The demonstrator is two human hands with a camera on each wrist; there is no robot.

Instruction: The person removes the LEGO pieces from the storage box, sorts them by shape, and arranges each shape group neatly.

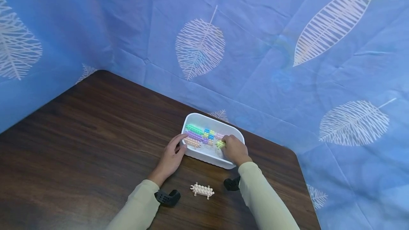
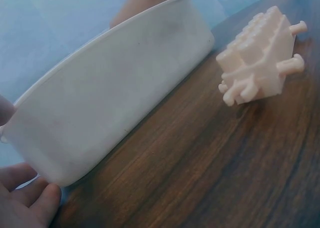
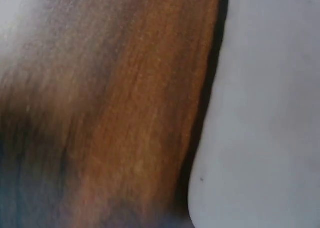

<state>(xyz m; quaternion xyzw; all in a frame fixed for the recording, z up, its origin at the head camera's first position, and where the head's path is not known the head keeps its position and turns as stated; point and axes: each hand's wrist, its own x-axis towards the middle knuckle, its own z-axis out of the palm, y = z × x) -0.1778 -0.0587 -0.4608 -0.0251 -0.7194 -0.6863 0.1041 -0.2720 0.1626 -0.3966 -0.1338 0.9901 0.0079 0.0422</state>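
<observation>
A white plastic bin holds toy building blocks in rows: green blocks, purple blocks, peach blocks and blue-and-yellow blocks. My left hand grips the bin's left end, with a finger at the rim and the others against the outer wall, as the left wrist view shows. Reaching over the front right rim, my right hand has its fingers down at yellow-green blocks; its fingertips are hidden. In front of the bin lies a cream studded block with side pegs and a clawed end.
The dark wood table extends widely to the left. Behind it hangs a blue cloth with white leaf prints. Black wrist bands sit on both wrists. Only table and bin wall show in the right wrist view.
</observation>
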